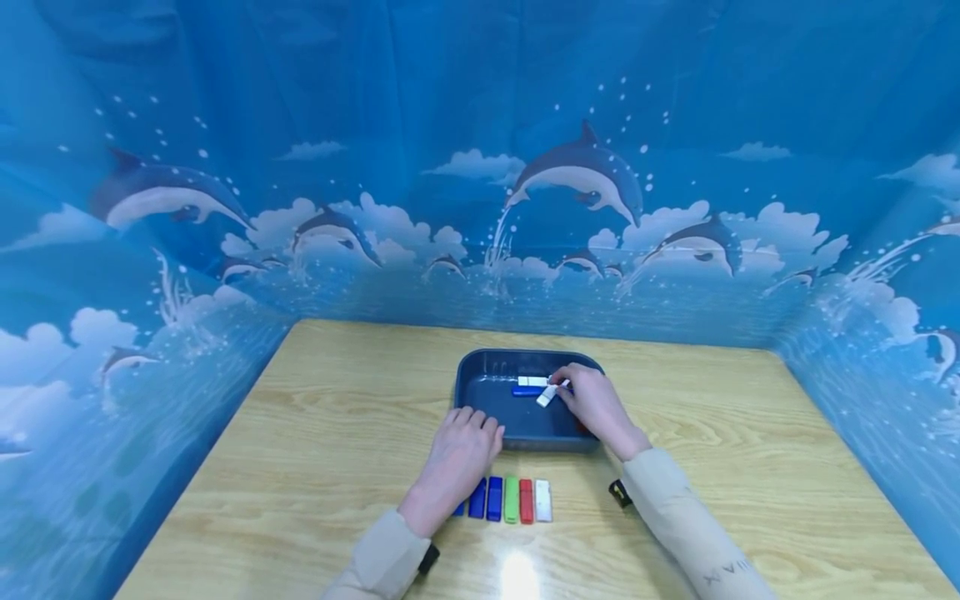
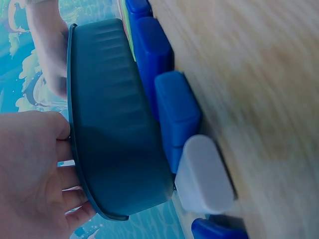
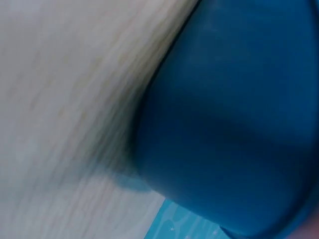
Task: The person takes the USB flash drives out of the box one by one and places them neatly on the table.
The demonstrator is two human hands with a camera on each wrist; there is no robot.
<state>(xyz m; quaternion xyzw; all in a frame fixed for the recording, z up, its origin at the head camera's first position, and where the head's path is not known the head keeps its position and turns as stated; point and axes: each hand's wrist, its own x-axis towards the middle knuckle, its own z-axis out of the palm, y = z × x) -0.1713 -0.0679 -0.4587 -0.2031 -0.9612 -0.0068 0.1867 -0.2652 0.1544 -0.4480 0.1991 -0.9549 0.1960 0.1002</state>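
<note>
A dark blue tray [image 1: 525,445] stands on the table. My left hand [image 1: 463,443] holds its near left rim; in the left wrist view the fingers [image 2: 70,199] reach over the edge. Above the tray's right half, my right hand [image 1: 592,400] pinches a white capped stick like a USB flash drive [image 1: 547,396]. Beneath it in the tray lie another white stick [image 1: 532,381] and a blue stick [image 1: 527,391]. Something red shows partly under the right wrist. The right wrist view has mainly the tray's outer wall [image 3: 224,124], the held stick being out of sight.
In front of the tray is a row of similar sticks: blue [image 1: 494,499], green [image 1: 512,500], red [image 1: 527,501] and white [image 1: 543,501]. More blue sticks [image 2: 177,109] and a white one [image 2: 204,174] sit by the left forearm. A dolphin-print curtain [image 1: 480,167] surrounds the table [image 1: 337,400].
</note>
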